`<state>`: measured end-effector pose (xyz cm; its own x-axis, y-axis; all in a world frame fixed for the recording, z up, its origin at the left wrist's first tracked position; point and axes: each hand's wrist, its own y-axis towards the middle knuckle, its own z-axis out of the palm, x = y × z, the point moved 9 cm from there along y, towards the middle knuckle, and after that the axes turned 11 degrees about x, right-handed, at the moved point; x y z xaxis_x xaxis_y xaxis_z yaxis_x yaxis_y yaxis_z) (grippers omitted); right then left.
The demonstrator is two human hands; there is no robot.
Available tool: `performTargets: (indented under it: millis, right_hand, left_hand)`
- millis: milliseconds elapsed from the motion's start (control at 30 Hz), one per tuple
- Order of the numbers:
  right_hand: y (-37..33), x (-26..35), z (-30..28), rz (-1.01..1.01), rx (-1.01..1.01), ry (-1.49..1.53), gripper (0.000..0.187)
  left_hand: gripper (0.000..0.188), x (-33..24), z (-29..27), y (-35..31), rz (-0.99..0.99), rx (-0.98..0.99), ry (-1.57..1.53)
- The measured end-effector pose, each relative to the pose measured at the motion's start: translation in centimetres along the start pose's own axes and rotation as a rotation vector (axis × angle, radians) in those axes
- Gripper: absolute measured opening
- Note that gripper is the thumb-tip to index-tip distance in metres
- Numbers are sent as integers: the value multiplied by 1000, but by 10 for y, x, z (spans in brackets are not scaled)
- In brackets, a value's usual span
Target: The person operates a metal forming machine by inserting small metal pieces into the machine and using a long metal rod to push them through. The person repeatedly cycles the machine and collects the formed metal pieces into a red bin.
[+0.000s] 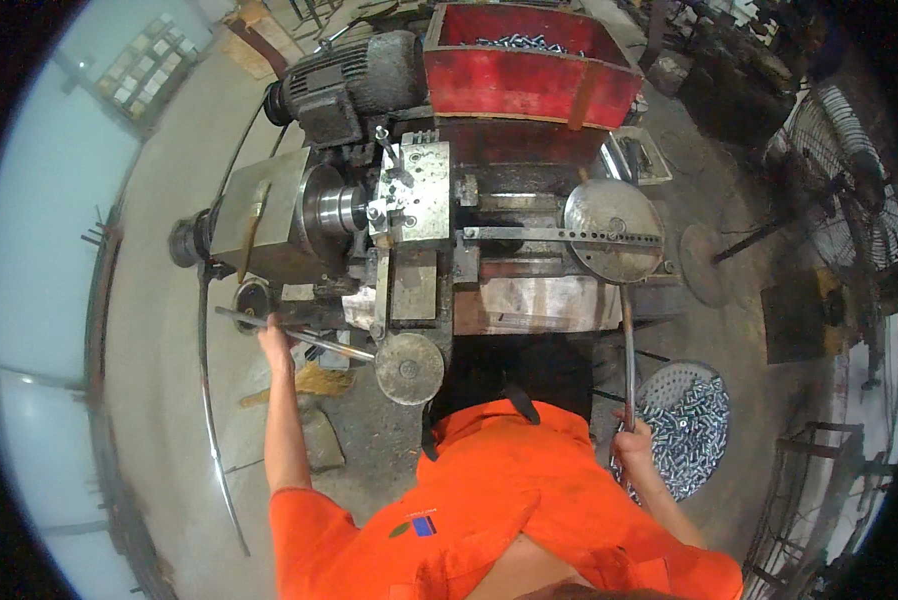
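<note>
The right hand (631,438) had its grip closed around the lower end of a long upright steel lever (627,350) rising to the grey round disc (612,230) on the dark, oily lathe-like machine (439,200). The left hand (274,335) closed on a thin steel bar handle (299,335) at the machine's left front, arms spread so both controls were within reach. A perforated round tray of small silvery parts (684,425) sat just right of the lever, and a red metal bin (529,60) sat atop the machine.

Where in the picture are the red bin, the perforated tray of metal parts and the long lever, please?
red bin (524,85): head view, on its front wall.
perforated tray (659,385): head view, on its bare upper rim.
long lever (627,340): head view, mid-shaft above the right hand (631,440).
</note>
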<state>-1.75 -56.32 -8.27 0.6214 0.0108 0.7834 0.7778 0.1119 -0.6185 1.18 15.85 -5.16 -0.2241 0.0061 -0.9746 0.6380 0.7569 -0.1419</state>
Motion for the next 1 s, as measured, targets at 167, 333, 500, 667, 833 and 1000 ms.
performTargets:
  millis: [167,333,500,667,833,1000]
  right_hand:
    - [13,-6,-44,-204,-44,-295,43]
    - [14,89,-136,-195,-442,-950,46]
    - [63,154,-213,-158,-558,-1387,52]
    - [82,148,-230,-119,-540,-1478,41]
    - [47,49,-145,165,-54,-907,27]
    - [7,-3,-33,149,60,-169,46]
  left_hand:
    - [33,20,-21,21,-58,44,76]
    - [31,33,-24,22,-53,52,63]
    - [30,2,11,-1,-115,65,20]
    - [35,11,1,7,-42,77,107]
    - [37,56,-54,27,-45,-74,148]
    - [31,14,-16,13,6,21,153]
